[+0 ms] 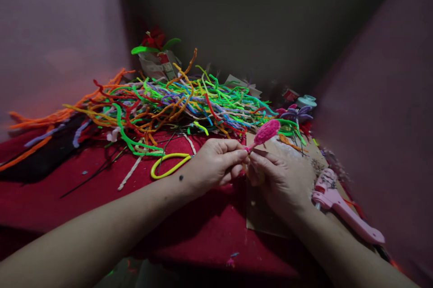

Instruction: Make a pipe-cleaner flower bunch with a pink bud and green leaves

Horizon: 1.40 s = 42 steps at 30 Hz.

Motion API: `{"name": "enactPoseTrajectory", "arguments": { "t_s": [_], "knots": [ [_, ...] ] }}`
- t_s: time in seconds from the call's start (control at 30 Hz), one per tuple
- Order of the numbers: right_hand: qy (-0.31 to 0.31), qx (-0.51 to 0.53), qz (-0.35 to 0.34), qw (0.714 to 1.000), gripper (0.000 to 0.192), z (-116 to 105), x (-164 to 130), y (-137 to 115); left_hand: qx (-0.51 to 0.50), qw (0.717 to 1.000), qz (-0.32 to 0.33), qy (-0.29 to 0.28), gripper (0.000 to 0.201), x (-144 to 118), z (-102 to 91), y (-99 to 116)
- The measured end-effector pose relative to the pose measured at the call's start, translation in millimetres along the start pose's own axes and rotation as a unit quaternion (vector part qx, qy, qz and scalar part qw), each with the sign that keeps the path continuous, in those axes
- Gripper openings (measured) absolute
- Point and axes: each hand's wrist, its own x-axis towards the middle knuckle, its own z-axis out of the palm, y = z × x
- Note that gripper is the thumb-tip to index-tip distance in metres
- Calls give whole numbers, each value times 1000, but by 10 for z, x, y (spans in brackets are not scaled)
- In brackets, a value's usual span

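Note:
A fuzzy pink pipe-cleaner piece [267,132], shaped like a petal or bud on a short stem, points up and to the right. My left hand [219,159] pinches its stem between thumb and fingers. My right hand [277,173] meets it just below, its thumb and fingers closed at the lower end of the stem; the fingertips are partly hidden. Beneath my right hand lies a brown cardboard sheet [259,216]. Close to my left wrist is a yellow loop handle [169,165], which looks like part of scissors.
A big heap of coloured pipe cleaners [189,103] spreads across the back of the red cloth [203,238]. At right lies a pink glue gun [345,206]. A purple flower [296,113] and a pale teal container [306,101] stand behind it. Walls close in on both sides.

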Motion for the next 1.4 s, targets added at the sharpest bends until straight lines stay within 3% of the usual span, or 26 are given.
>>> {"name": "enactPoseTrajectory", "arguments": {
  "t_s": [0.13,0.3,0.47,0.6,0.67,0.73,0.8,0.87,0.93,1.0,1.07,1.2,1.3,1.4],
  "knots": [
    [-20,91,12,996,10,25,8,-19,-113,989,-39,-84,19,27,-86,-74],
    [-58,149,50,986,7,54,-5,-88,-206,953,-82,-207,18,46,-186,-121],
    [-65,117,26,991,14,42,-26,-111,-208,943,-100,-241,21,52,-209,-104],
    [-33,94,0,995,18,41,-20,-100,-123,974,-64,-181,23,33,-144,-69],
    [-14,86,-3,996,14,37,-11,-89,-29,993,-20,-113,27,18,-94,-61],
    [5,81,-7,997,9,34,-5,-83,93,995,32,-28,25,5,-49,-74],
    [19,81,-9,996,5,37,-6,-85,223,968,100,55,20,-3,-20,-113],
    [33,79,-12,996,3,46,-13,-94,330,922,176,100,17,-8,-9,-168],
    [42,64,-18,997,3,55,-22,-104,394,883,231,107,18,-10,-10,-218],
    [48,51,-30,997,5,63,-28,-111,414,867,260,98,22,-9,-15,-246],
    [49,51,-36,997,6,69,-32,-115,396,876,257,96,22,-3,-16,-242],
    [33,73,-27,996,5,82,-37,-122,292,934,190,81,21,10,-3,-159],
    [15,82,-28,996,6,85,-41,-127,176,976,124,33,23,8,-2,-89],
    [10,80,-24,996,3,79,-39,-123,69,996,52,-18,24,8,-28,-69]
  ]
}}
